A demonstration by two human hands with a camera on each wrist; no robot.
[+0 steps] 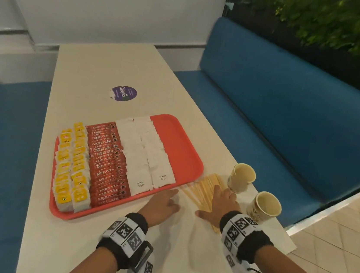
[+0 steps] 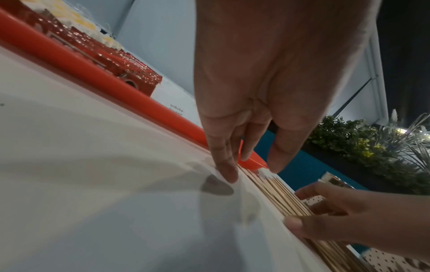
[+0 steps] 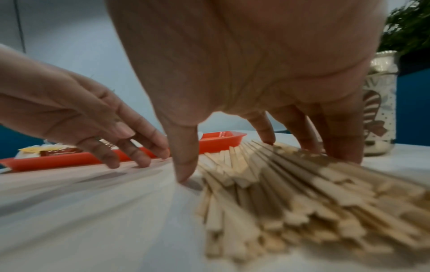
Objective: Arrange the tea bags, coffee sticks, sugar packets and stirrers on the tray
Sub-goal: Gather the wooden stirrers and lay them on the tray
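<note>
Both hands at the stirrers, right of the tray.

The wooden stirrers [image 1: 201,192] are fanned flat on the tabletop [image 1: 84,244], just off the near right corner of the red tray [image 1: 180,141]. The right hand [image 1: 220,206] is laid over them, fingers [image 3: 265,128] spread and straight. The left hand [image 1: 162,204] is set beside the pile, fingers [image 2: 223,160] relaxed, tips on the tabletop. Tea bags [image 1: 72,166], coffee sticks [image 1: 108,164] and sugar packets [image 1: 144,154] are lined in rows on the tray. Two paper cups [image 1: 240,178] are stood just right of the stirrers.
</note>
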